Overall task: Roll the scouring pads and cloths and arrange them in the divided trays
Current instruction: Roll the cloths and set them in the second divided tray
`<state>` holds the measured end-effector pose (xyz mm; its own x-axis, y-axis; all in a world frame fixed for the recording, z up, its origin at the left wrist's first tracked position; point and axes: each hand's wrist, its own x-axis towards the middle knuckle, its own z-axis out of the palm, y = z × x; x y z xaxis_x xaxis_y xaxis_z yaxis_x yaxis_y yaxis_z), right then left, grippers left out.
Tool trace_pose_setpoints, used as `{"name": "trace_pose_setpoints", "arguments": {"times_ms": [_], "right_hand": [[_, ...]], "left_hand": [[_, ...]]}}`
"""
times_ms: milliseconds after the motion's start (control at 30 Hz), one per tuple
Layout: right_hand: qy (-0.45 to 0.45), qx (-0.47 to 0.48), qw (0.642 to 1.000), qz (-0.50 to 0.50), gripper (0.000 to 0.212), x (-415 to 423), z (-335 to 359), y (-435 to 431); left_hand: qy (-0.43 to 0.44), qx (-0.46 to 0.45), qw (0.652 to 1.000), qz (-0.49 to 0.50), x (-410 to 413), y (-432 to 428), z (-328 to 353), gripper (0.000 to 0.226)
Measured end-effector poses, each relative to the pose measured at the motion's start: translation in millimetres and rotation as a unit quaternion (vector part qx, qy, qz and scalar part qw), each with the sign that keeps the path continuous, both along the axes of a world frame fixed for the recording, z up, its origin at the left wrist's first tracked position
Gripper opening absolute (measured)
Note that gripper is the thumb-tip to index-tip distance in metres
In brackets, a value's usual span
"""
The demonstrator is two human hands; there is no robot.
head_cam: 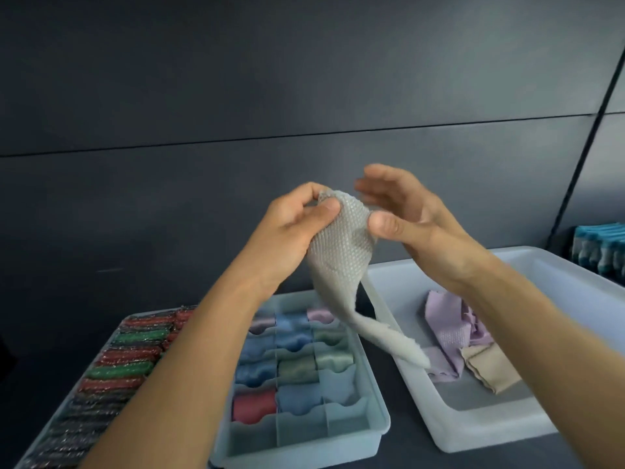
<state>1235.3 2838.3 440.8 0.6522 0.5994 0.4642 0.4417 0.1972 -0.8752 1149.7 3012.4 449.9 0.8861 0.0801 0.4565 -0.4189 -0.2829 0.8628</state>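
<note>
Currently, above the divided tray, whose front cells are unfilled, the grey waffle cloth hangs with its long axis vertical. The left hand pinches its top corner. The right hand, fingers loose, touches the opposite edge with the thumb only.

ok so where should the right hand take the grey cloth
At its upper right edge, coming in from the right. The left hand pinches the grey cloth at the top left, the right hand is open beside that edge, and the rest hangs in a limp twisted tail.
</note>
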Motion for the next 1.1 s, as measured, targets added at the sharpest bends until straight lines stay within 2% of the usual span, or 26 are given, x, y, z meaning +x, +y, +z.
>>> {"name": "trace_pose_setpoints", "arguments": {"times_ms": [67, 200, 300, 467, 500, 567, 667, 833, 967, 1033, 1100], "right_hand": [[-0.014, -0.075, 0.997, 0.024, 0.065, -5.9, 8.3, 3.7], [0.014, -0.095, 0.995, 0.023, 0.032, -16.0, 12.9, 2.6], [0.013, -0.076, 0.997, 0.013, 0.020, -12.8, 11.9, -7.5], [0.063, 0.029, 0.994, 0.088, 0.006, -13.3, 8.8, -6.1], [0.072, 0.048, 0.991, 0.104, 0.005, -15.1, 10.4, -4.6], [0.071, 0.067, 0.988, 0.122, 0.015, -16.3, 13.2, -1.2], [0.053, 0.066, 0.990, 0.110, 0.010, -18.9, 15.7, 8.2], [0.030, 0.099, 0.993, 0.047, 0.011, -26.8, 14.9, 28.8], [0.007, 0.117, 0.993, -0.013, 0.018, -25.2, 12.3, 37.6], [-0.006, 0.078, 0.997, -0.004, 0.026, -23.1, 12.7, 35.1], [-0.037, 0.024, 0.999, 0.022, 0.025, -23.5, 13.7, 32.3]], "left_hand": [[-0.005, 0.029, 1.000, -0.008, -2.3, 3.9, 7.8, 0.013], [-0.026, 0.039, 0.999, -0.006, -9.2, 14.6, 14.7, 0.010], [-0.035, 0.027, 0.999, 0.006, -15.8, 25.0, 13.6, 0.011], [-0.026, -0.036, 0.999, -0.006, -18.9, 28.8, 5.8, 0.015], [-0.026, -0.056, 0.998, -0.014, -18.1, 28.3, 4.2, 0.015], [-0.026, -0.094, 0.995, -0.031, -15.9, 25.6, 1.0, 0.017], [-0.027, -0.128, 0.989, -0.063, -12.6, 14.1, -2.1, 0.020], [-0.045, -0.205, 0.974, -0.084, -4.4, -4.4, -5.4, 0.024], [-0.022, -0.261, 0.961, -0.093, -1.5, -13.1, -4.1, 0.014], [0.006, -0.289, 0.954, -0.086, -0.5, -13.0, -3.8, 0.026], [0.034, -0.298, 0.951, -0.075, 3.6, -9.7, -6.6, 0.047]]}}
